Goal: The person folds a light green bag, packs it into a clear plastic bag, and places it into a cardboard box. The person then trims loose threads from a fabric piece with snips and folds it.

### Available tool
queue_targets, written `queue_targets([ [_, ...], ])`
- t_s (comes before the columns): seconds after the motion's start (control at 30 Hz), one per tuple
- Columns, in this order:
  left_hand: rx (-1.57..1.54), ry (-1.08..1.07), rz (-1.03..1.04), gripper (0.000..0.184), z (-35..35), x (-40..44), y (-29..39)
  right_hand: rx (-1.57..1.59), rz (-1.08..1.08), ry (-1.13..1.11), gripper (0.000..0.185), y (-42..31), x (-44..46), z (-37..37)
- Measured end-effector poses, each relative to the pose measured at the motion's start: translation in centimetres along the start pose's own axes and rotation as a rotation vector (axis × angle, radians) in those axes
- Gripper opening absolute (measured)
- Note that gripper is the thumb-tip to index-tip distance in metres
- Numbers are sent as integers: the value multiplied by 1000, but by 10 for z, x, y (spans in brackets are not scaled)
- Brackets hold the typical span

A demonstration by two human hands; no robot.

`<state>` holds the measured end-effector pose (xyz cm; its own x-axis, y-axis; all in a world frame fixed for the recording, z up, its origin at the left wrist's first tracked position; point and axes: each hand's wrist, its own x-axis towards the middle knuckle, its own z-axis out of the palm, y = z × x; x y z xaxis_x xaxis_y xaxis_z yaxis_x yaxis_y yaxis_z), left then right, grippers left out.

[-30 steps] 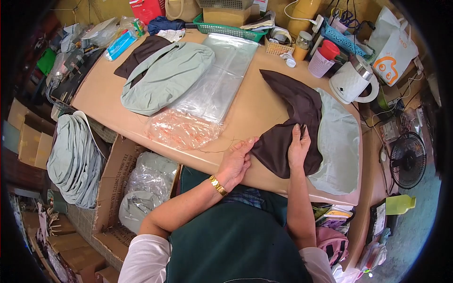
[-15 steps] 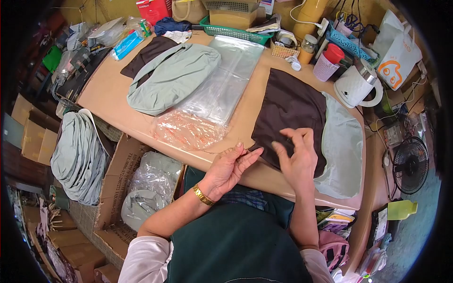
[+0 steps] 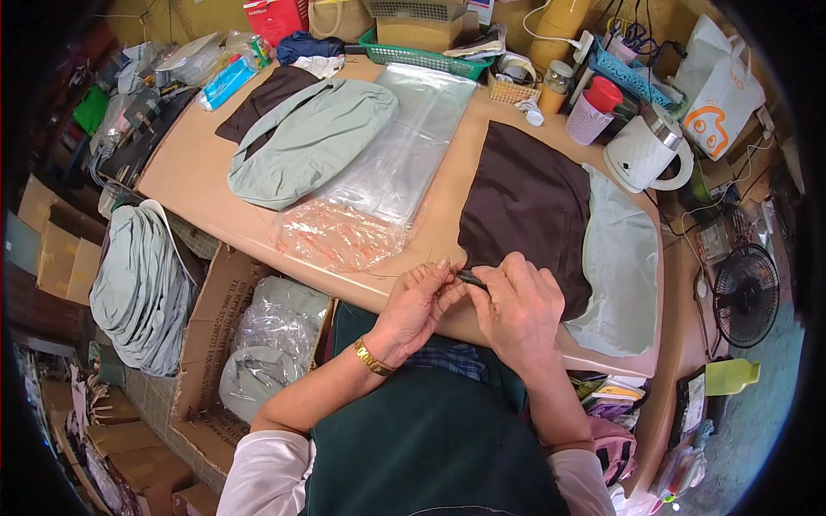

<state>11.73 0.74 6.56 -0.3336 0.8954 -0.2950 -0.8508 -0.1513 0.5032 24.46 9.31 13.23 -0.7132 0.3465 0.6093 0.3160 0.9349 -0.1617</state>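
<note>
A dark brown cloth piece [image 3: 527,202] lies flat on the table. My left hand [image 3: 419,301], with a gold watch band on the wrist, is closed in a pinch at its near left corner. My right hand [image 3: 520,303] is closed too, thumb and fingers meeting the left fingertips at that corner. A small dark bit, seemingly the cloth's edge, shows between them; the fingers partly hide it. Under the brown cloth's right side lies a pale grey-green cloth piece [image 3: 618,275]. Left of my hands sits a clear plastic bag with orange threads [image 3: 344,236].
A grey-green oval cloth item [image 3: 318,138] lies over clear plastic sheets [image 3: 426,112]. At the back stand a green basket [image 3: 422,60], a white kettle [image 3: 637,155] and a lilac cup [image 3: 587,120]. Below left are an open carton [image 3: 200,344] and stacked grey-green cloth pieces [image 3: 142,292].
My right hand has moved left and down, from hovering with fingers apart above the brown cloth to a pinch against my left fingertips. The left fingers have curled closed.
</note>
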Motion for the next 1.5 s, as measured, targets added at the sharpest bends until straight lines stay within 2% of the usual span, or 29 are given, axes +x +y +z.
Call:
queue_targets([
  [0.2, 69, -66, 23, 21, -7, -3, -5, 23, 0, -41, 19, -5, -4, 4],
  [0.27, 102, -195, 69, 20, -13, -6, -5, 32, 24, -37, 19, -2, -5, 6],
  [0.3, 101, -214, 49, 20, -7, -11, 0, 130, 111, -30, 19, 1, -7, 6],
  [0.33, 212, -163, 119, 22, 5, -20, 12, 227, 198, -16, 19, 7, -8, 6],
  [0.37, 325, -114, 191, 25, 8, -26, 24, 252, 279, -44, 33, 18, -13, 8],
  [0.4, 369, -30, 339, 31, -12, -20, 28, 235, 295, -33, 33, 27, -20, 11],
  [0.47, 571, 108, 620, 28, -27, -21, 63, 107, 441, -97, 50, 47, -37, 21],
  [0.5, 581, 182, 715, 26, -40, -20, 80, 64, 419, -144, 60, 57, -51, 28],
  [0.57, 738, 285, 904, 26, -73, -18, 116, 57, 416, -176, 58, 65, -77, 48],
  [0.6, 757, 355, 819, 25, -59, -27, 129, 60, 403, -214, 57, 66, -86, 52],
  [0.63, 1295, 598, 1079, 28, -58, -27, 138, 31, 386, -228, 60, 63, -89, 54],
  [0.7, 1850, 829, 1319, 33, -51, -24, 141, 53, 415, -240, 61, 51, -87, 56],
  [0.77, 1778, 598, 1442, 47, -36, -21, 127, 88, 446, -301, 63, 37, -79, 56],
  [0.83, 1593, 171, 871, 56, -51, -20, 101, 113, 447, -316, 64, 28, -76, 60],
  [0.9, 1340, 97, 323, 59, -15, -21, 62, 155, 448, -341, 60, 22, -74, 62],
  [0.97, 1730, -17, 629, 43, -46, -3, 35, 203, 427, -298, 57, 24, -78, 63],
  [1.0, 1730, -31, 631, 43, -53, -2, 35, 250, 405, -255, 54, 27, -81, 64],
  [1.07, 1594, -118, 205, 30, -68, 0, 46, 344, 473, -235, 49, 38, -88, 62],
  [1.1, 1594, -129, 203, 30, -70, -2, 50, 448, 528, -223, 45, 43, -89, 60],
  [1.13, 1550, -139, 112, 30, -73, -5, 54, 445, 532, -221, 45, 45, -87, 61],
  [1.2, 1463, -147, -63, 31, -74, -16, 67, 964, 848, -189, 54, 47, -81, 65],
  [1.23, 1419, -148, -147, 31, -73, -21, 73, 929, 697, -218, 61, 36, -74, 51],
  [1.27, 1370, -145, -229, 33, -71, -26, 77, 1025, 646, -359, 63, 26, -61, 34],
  [1.3, 1192, -223, -366, 36, -62, -32, 72, 1114, 597, -505, 65, 16, -48, 17],
  [1.33, 1117, -309, -310, 42, -88, -32, 60, 1141, 509, -589, 63, 15, -36, 6],
  [1.4, 1057, -263, -72, 42, -87, -38, 43, 902, 318, -442, 56, 39, -4, -12],
  [1.43, 1061, -257, -69, 42, -82, -38, 39, 740, 314, -347, 51, 63, 12, -8],
  [1.5, 976, 189, -104, 33, -73, -39, 31, 374, 319, -190, 44, 132, 44, 17],
])
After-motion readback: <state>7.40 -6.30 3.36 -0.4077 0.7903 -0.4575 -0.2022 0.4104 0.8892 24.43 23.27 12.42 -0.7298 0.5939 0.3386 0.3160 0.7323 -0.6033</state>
